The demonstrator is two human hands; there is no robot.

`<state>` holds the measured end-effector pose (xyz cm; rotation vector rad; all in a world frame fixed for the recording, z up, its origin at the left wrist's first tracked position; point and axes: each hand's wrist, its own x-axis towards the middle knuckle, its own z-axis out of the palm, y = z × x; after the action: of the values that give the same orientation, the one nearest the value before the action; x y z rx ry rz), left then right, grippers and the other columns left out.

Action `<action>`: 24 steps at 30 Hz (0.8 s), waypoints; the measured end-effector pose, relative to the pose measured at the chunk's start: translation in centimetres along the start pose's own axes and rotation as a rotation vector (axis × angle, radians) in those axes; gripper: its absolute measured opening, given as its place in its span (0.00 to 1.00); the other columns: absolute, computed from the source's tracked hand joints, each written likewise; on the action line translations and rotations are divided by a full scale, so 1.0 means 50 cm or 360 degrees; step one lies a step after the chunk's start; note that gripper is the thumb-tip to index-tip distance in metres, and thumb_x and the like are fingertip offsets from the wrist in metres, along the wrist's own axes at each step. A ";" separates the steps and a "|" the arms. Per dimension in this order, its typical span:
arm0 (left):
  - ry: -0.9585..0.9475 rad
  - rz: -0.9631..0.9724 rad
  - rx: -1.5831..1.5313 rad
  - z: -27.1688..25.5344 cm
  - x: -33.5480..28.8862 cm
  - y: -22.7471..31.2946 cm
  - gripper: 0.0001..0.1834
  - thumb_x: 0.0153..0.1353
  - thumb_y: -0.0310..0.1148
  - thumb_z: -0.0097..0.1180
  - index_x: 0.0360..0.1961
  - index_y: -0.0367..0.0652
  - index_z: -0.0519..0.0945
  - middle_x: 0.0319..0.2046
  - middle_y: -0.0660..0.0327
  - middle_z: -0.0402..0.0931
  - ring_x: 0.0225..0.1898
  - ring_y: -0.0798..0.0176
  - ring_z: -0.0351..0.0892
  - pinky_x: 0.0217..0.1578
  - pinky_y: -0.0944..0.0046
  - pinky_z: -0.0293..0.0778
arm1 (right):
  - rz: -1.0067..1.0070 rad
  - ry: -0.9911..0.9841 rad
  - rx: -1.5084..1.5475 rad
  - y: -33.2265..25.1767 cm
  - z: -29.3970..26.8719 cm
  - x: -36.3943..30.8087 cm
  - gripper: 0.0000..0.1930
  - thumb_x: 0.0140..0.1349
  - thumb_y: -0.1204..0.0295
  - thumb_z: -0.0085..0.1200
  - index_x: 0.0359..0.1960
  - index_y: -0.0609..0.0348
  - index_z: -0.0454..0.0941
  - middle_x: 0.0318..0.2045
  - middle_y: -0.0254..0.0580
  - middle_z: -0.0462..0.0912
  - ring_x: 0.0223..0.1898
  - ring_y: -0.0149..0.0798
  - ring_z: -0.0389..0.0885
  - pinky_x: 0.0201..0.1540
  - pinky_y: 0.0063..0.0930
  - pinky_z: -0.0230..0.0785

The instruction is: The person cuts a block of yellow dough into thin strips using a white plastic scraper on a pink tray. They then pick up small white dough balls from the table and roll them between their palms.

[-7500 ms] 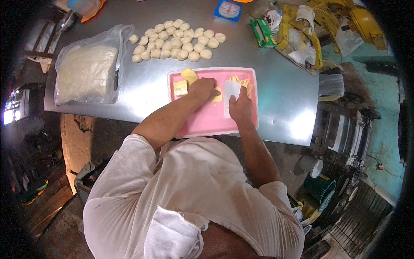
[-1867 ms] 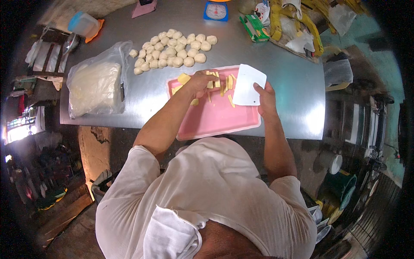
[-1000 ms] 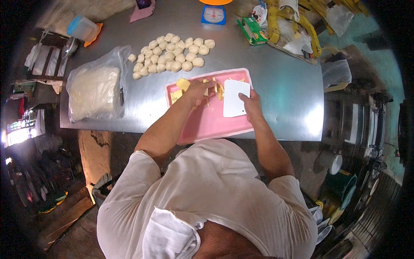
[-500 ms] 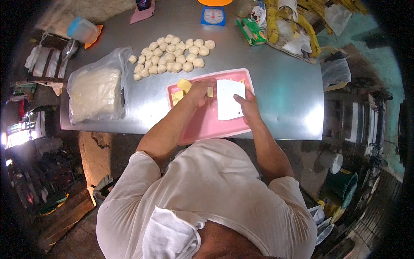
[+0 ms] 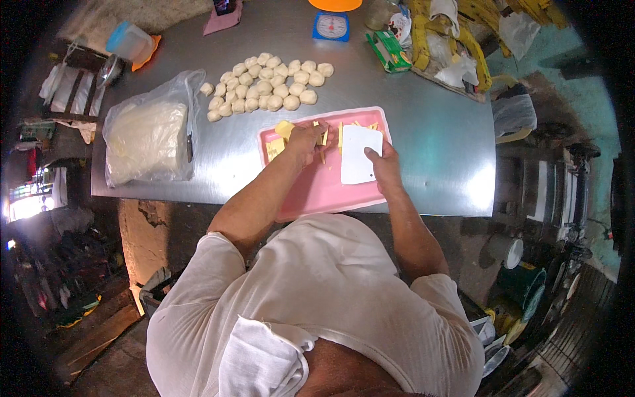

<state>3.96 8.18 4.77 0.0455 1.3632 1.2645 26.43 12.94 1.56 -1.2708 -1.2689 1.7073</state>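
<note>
My right hand (image 5: pixel 387 171) grips a white flat scraper (image 5: pixel 361 156), thumb on its face, over the right half of a pink tray (image 5: pixel 317 195). A thin yellow strip (image 5: pixel 340 137), looking like cheese, stands along the scraper's left edge. My left hand (image 5: pixel 305 143) is closed on a small block of cheese (image 5: pixel 323 133) a little to the left; the fingers partly hide it. More yellow cheese pieces (image 5: pixel 275 148) lie in the tray's left end, beside my left hand. Cut strips (image 5: pixel 366 126) show behind the scraper's far edge.
Several dough balls (image 5: pixel 264 87) sit on the metal table (image 5: pixel 436 145) beyond the tray. At left lies a plastic-wrapped pale slab (image 5: pixel 147 144) with a knife (image 5: pixel 189 148) beside it. A blue scale (image 5: pixel 331 26) and a green box (image 5: pixel 389 51) stand at the back.
The scraper in my right hand has shifted slightly right, away from the cheese block. A thin strip now shows at its left edge. My left hand stays almost where it was.
</note>
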 end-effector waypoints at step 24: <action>-0.0051 0.0145 0.0040 -0.027 0.034 -0.010 0.19 0.68 0.27 0.63 0.58 0.34 0.79 0.39 0.61 0.84 0.37 0.66 0.82 0.37 0.66 0.78 | 0.0173 -0.0110 -0.0043 -0.033 0.038 -0.017 0.19 0.68 0.80 0.58 0.61 0.65 0.76 0.52 0.42 0.85 0.51 0.34 0.84 0.57 0.30 0.75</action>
<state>2.81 8.29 2.85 0.1465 1.3623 1.3169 24.83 12.13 3.50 -1.3285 -1.2874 1.8304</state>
